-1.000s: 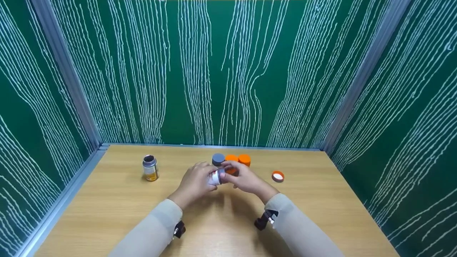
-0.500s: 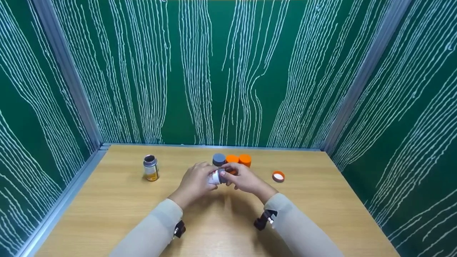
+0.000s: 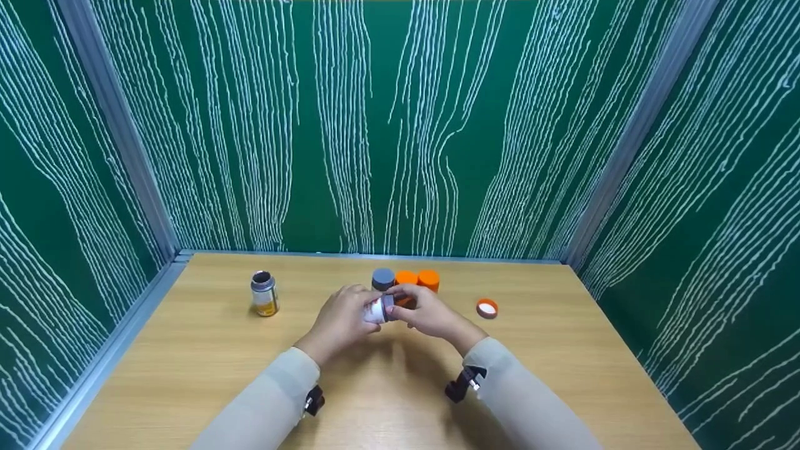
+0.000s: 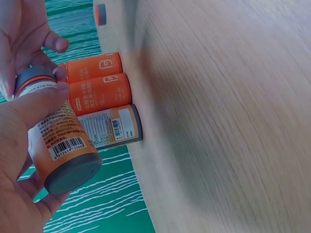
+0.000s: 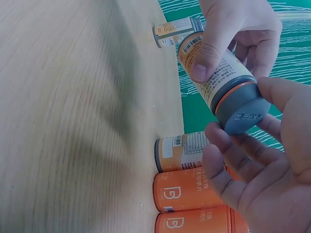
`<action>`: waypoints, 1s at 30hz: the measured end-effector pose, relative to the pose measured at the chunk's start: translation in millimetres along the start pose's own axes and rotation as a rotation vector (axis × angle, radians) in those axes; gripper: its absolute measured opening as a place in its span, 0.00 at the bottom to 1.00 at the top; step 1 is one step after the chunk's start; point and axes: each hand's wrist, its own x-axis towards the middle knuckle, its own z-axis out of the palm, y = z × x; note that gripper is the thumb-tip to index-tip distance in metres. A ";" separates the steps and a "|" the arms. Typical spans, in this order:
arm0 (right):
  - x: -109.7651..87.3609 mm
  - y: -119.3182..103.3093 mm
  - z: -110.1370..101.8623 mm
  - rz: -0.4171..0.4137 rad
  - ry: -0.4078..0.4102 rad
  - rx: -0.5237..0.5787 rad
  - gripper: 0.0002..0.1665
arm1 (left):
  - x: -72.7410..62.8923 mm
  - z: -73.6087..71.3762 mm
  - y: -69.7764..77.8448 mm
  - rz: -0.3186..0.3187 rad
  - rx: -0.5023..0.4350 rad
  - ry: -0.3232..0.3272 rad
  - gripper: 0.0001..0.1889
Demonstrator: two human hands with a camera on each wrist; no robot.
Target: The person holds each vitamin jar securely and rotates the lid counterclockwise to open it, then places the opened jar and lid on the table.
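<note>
My left hand (image 3: 342, 319) grips a supplement bottle (image 4: 65, 133) round its body, thumb across the printed label. The bottle has an orange and white label, a grey base and a grey cap (image 5: 243, 109); it is tilted with the cap towards my right hand (image 3: 431, 312). My right thumb and fingertips pinch that cap by its sides, and the rest of the palm stays apart from it, as the right wrist view shows. A thin orange ring shows just under the cap. In the head view the fingers hide much of the bottle.
Behind my hands two orange bottles (image 4: 99, 92) and a grey-capped bottle (image 4: 109, 127) stand in a row. An uncapped bottle (image 3: 264, 295) stands at the left of the wooden table (image 3: 206, 375). At the right lies an orange-rimmed cap (image 3: 487, 309), white inside up.
My right thumb and fingers have shifted slightly back and forth around the grey cap. The left hand and its bottle stay almost in place.
</note>
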 end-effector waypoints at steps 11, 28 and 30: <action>-1.7 -1.0 -1.8 -0.114 -0.005 -0.051 0.26 | -0.4 -1.0 -2.8 0.011 0.008 0.009 0.29; 1.0 -5.3 -2.2 0.013 0.032 0.020 0.32 | 0.9 -3.1 0.6 0.001 0.000 -0.003 0.27; 1.6 -6.5 -0.9 0.045 0.051 0.023 0.31 | 1.1 -3.1 0.8 0.002 0.001 -0.003 0.27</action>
